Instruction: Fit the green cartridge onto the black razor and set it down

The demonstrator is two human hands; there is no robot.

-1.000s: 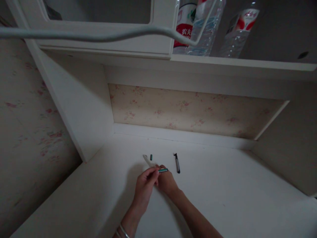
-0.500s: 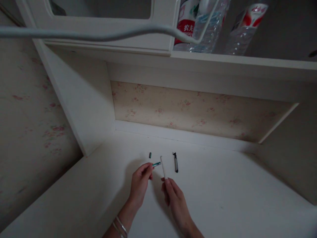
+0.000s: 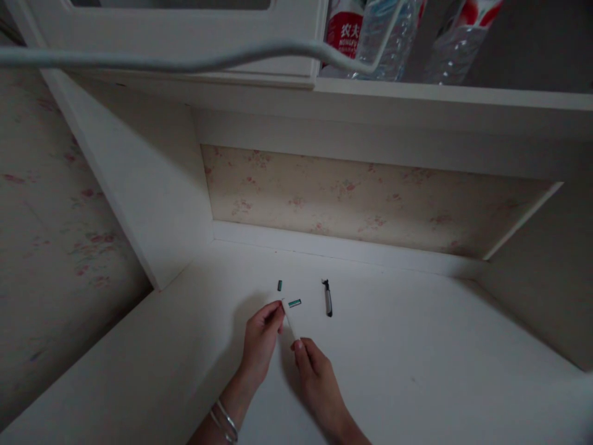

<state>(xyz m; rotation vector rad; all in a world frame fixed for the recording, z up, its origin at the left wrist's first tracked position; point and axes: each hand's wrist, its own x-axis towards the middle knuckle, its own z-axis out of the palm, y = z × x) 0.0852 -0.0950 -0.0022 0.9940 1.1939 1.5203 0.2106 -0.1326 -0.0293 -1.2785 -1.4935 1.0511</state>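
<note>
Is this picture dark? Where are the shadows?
Head view: dim overall, gloomy inside the white-edged open shelf at upper right; same view: soft shadows left of the bare left hand and bare right hand on the smooth white tabletop; same view: the thin white stick nearly blends in.

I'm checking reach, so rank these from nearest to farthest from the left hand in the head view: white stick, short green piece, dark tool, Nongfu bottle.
1. White stick, at the left hand's fingertips.
2. Short green piece, just beyond the hand.
3. Dark tool, on the desk to the right.
4. Nongfu bottle, farther off, up on the shelf.
</note>
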